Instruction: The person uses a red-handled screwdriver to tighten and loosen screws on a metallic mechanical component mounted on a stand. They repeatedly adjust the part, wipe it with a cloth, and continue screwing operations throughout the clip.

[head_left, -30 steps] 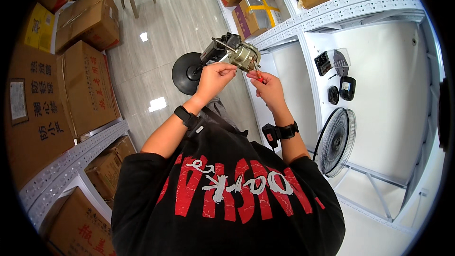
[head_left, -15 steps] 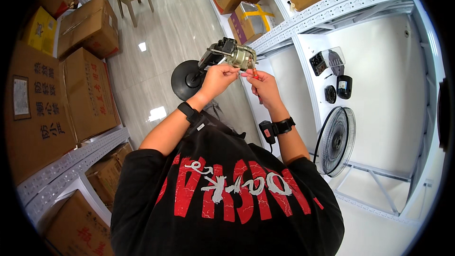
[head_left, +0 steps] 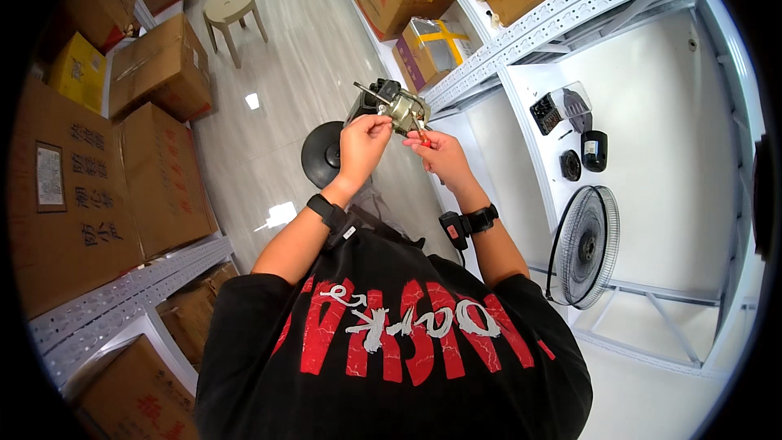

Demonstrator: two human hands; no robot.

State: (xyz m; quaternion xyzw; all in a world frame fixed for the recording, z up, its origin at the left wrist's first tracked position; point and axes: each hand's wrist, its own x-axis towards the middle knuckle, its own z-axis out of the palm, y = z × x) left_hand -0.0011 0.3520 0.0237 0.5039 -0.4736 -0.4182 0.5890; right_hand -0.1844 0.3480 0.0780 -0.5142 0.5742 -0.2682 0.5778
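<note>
An uncovered fan motor (head_left: 405,112), with a metal body and black parts behind it, stands atop a fan stand with a round black base (head_left: 319,156) on the floor. My left hand (head_left: 362,151) is closed in a pinch at the motor's near left side; what its fingertips hold is too small to make out. My right hand (head_left: 448,160) grips a red-handled screwdriver (head_left: 423,139). Its shaft points up at the motor's near right side; whether the tip touches a screw cannot be seen.
On the white shelf (head_left: 643,114) at right lie a fan grille (head_left: 586,246), a black motor cover (head_left: 595,151), a round black part (head_left: 570,165) and a tool box (head_left: 547,112). Cardboard boxes (head_left: 163,187) line the left shelves. A beige stool (head_left: 230,5) stands far ahead.
The motor's shaft side has turned somewhat relative to my view, and both hands sit slightly lower. The screwdriver has tilted, and my right hand has shifted around its handle. The whole view has moved slightly.
</note>
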